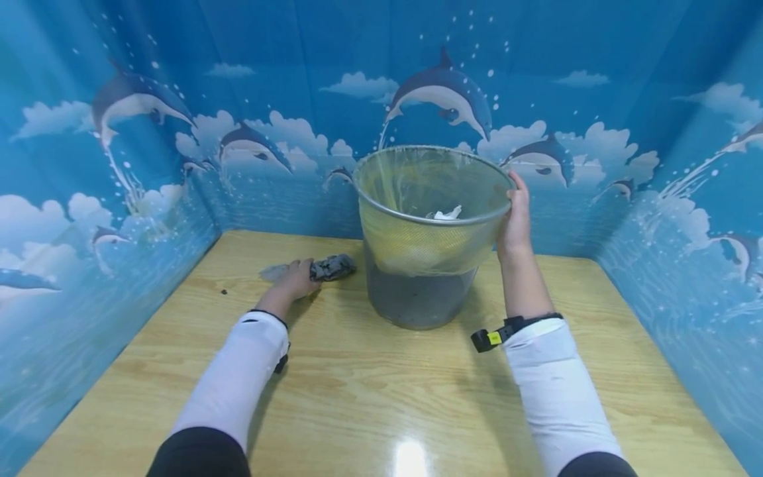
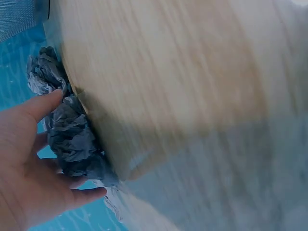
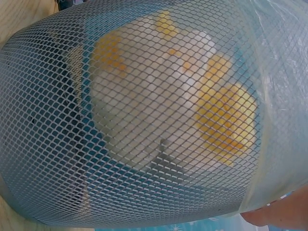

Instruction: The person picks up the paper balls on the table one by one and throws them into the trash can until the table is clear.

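Note:
My left hand [image 1: 296, 278] pinches a crumpled dark grey wad [image 1: 332, 267], paper or thin plastic, low over the table. In the left wrist view, the thumb lies on one side of the wad [image 2: 72, 139] and the fingers on the other. A pale, see-through scrap [image 1: 273, 272] shows just left of that hand. My right hand [image 1: 517, 222] grips the rim of a grey mesh wastebasket [image 1: 417, 305], which leans slightly. A clear liner [image 1: 387, 238] folds over its rim. White crumpled paper [image 1: 448, 213] is inside, and yellow-and-white rubbish [image 3: 226, 115] shows through the mesh.
The wood-grain table [image 1: 334, 397] has blue dolphin-print curtains [image 1: 334, 59] behind it and on both sides. A tiny dark speck [image 1: 224, 291] lies at the left of the table. A black strap with a yellow tag [image 1: 494, 338] sticks out from the right wrist.

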{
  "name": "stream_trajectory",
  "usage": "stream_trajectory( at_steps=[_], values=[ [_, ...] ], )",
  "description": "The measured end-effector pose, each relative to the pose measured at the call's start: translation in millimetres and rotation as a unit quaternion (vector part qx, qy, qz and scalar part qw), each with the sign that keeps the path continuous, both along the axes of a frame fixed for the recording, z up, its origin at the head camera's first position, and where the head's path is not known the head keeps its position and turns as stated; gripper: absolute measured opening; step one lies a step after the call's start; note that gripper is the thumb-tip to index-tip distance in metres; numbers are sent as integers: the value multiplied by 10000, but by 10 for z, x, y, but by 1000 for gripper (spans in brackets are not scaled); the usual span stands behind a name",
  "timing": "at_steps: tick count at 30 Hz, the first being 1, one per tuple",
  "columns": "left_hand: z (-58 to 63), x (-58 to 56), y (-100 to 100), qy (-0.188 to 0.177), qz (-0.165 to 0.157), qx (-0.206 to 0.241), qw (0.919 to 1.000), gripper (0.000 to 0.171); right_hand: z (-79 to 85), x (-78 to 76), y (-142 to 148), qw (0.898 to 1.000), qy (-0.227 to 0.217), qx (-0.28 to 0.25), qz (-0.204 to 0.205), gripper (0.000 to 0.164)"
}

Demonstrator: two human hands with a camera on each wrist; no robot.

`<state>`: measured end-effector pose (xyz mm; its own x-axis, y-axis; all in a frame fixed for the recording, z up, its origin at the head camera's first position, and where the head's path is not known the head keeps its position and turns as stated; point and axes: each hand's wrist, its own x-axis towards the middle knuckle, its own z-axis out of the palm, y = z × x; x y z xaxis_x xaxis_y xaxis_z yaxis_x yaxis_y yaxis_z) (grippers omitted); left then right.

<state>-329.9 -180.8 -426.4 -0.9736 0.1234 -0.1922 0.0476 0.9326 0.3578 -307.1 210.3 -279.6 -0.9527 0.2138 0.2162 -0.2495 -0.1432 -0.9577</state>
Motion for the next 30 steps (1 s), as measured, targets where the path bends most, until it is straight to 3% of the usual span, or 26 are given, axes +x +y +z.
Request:
stream_trajectory(
  at_steps=[7,17,24,30],
  values=[
    [-18,37,-21,-48,-111,-358,9993,64,10,8,-4,10000,8,-20,12,59],
    [-39,54,-58,349,-214,-161,9990,51,10,13,-4,10000,11,-22,1,60],
    [-62,34,-101,318,123,-280,9990,53,-8,5,-12,9999,86,-50,-25,62],
    [-27,34,-124,469,561,-15,9973,56,-4,-2,-10,9999,86,-92,-10,62]
  ],
)
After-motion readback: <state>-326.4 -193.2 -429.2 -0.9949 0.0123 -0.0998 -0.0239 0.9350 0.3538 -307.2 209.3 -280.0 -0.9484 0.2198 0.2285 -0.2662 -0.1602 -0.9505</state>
